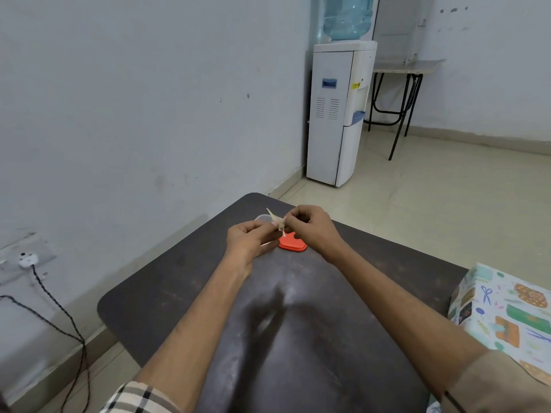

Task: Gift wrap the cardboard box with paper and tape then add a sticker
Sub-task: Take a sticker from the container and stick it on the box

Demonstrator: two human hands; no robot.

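Dark and scuffed, one table [185, 293] filled the near ground, pale wall to its left and tiled floor to its right. At the near right edge sat the one wrapped box [507, 317], already covered in patterned paper and well apart from both hands. On the left wall a white plug [28, 259] trailed one black cable [59, 311]. Over the table's far end the left hand [247, 242] and right hand [313, 225] each pinched one pale crumpled strip [278, 223]; whether it was tape I could not tell. Beneath them lay one orange lid [293, 244] beside one clear container [262, 217], partly hidden. Farther off stood one water dispenser [337, 114] and one folding table [408, 67].
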